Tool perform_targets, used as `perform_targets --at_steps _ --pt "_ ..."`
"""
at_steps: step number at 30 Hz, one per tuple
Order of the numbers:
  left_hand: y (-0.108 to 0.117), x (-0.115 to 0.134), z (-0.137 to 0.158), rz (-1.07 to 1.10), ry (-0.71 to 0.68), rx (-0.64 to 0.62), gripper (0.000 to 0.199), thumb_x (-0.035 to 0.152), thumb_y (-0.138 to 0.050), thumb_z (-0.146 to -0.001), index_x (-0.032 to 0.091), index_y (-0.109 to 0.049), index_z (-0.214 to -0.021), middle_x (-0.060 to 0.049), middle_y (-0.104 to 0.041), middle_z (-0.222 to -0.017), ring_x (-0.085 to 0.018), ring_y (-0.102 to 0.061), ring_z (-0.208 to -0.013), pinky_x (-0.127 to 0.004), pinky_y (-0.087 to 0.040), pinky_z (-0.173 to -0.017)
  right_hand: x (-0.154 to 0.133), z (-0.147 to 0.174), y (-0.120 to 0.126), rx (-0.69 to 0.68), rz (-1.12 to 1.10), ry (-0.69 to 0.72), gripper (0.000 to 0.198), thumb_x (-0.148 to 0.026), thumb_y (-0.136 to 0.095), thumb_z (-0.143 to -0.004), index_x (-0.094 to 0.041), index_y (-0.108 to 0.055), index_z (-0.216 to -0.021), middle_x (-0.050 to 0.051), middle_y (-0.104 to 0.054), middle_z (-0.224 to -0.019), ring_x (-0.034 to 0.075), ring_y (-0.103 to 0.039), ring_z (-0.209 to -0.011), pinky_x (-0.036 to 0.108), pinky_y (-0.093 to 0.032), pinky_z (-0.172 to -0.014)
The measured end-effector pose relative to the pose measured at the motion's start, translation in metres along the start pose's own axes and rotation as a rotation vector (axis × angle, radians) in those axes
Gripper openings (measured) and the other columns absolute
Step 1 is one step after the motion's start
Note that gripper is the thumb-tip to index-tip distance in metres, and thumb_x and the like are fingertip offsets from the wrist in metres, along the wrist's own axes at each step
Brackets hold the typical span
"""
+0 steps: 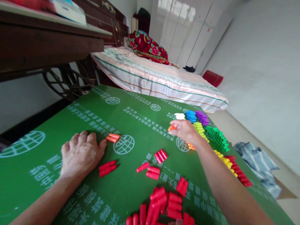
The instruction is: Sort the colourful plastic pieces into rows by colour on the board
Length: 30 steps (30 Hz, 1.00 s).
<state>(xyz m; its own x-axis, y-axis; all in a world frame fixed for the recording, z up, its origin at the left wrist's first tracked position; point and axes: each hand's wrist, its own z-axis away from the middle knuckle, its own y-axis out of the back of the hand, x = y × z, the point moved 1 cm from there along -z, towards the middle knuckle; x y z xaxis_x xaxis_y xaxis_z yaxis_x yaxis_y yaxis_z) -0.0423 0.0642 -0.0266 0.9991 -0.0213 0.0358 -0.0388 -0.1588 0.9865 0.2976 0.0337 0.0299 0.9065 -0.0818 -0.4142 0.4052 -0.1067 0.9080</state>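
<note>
My left hand (81, 153) lies flat on the green board (140, 109) with its fingers stretched and holds nothing. Just beyond its thumb is a small group of orange plastic tube-shaped pieces (113, 137); a red pair (107, 168) lies below the thumb. My right hand (186, 131) pinches an orange tube-shaped piece (172, 127) above the board's right side, partly covering an orange group (191, 146). Around that hand are white pieces (179, 116), blue pieces (191, 116) and lime pieces (200, 129).
Purple (202, 118), green (217, 137), yellow (225, 162) and red (239, 172) rows line the board's right edge. A heap of red pieces (159, 200) lies near me. Beyond stand a bed (150, 75) and, upper left, a wooden table (51, 40).
</note>
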Motion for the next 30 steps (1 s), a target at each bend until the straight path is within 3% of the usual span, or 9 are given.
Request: perform_targets --at_steps 3,5,8,19,30 --pt "-0.002 0.001 -0.001 -0.01 0.004 -0.004 0.076 0.054 -0.007 -0.084 0.006 -0.051 -0.124 -0.023 -0.043 -0.14 -0.039 -0.033 -0.133 -0.054 -0.033 -0.105 0.059 -0.015 0.026 0.03 0.003 -0.23 0.041 -0.032 -0.075 -0.069 -0.017 -0.07 -0.107 0.006 -0.074 -0.1 0.022 -0.069 -0.086 0.029 -0.051 -0.073" --pt "-0.003 0.001 -0.002 -0.011 0.002 -0.003 0.075 0.054 -0.008 -0.084 0.007 -0.05 -0.124 -0.022 -0.043 -0.14 -0.039 -0.033 -0.133 -0.054 -0.033 -0.106 0.086 -0.018 0.034 0.02 0.034 -0.282 0.038 -0.033 -0.076 -0.068 -0.016 -0.072 -0.101 0.006 -0.074 -0.095 0.023 -0.069 -0.084 0.028 -0.05 -0.073" --pt "-0.005 0.001 -0.002 -0.014 0.0 -0.002 0.075 0.055 -0.007 -0.084 0.007 -0.051 -0.123 -0.022 -0.044 -0.138 -0.039 -0.034 -0.133 -0.054 -0.033 -0.105 0.105 -0.018 0.034 -0.006 0.065 -0.306 0.034 -0.033 -0.076 -0.066 -0.017 -0.073 -0.096 0.005 -0.075 -0.092 0.022 -0.069 -0.083 0.027 -0.049 -0.072" --pt "-0.005 0.001 -0.002 -0.023 0.003 -0.002 0.075 0.055 -0.008 -0.085 0.007 -0.05 -0.124 -0.022 -0.044 -0.139 -0.039 -0.034 -0.133 -0.054 -0.034 -0.105 0.099 -0.015 0.021 -0.092 0.226 -0.356 0.031 -0.039 -0.077 -0.064 -0.023 -0.074 -0.09 0.0 -0.074 -0.085 0.017 -0.067 -0.076 0.023 -0.043 -0.062" --pt "-0.001 0.004 -0.001 -0.001 0.012 -0.008 0.07 0.054 -0.013 -0.084 0.008 -0.053 -0.119 -0.022 -0.047 -0.134 -0.039 -0.036 -0.131 -0.054 -0.035 -0.104 0.097 -0.01 0.02 -0.092 0.266 -0.379 0.031 -0.037 -0.076 -0.066 -0.021 -0.073 -0.092 0.003 -0.074 -0.087 0.017 -0.066 -0.075 0.023 -0.043 -0.061"
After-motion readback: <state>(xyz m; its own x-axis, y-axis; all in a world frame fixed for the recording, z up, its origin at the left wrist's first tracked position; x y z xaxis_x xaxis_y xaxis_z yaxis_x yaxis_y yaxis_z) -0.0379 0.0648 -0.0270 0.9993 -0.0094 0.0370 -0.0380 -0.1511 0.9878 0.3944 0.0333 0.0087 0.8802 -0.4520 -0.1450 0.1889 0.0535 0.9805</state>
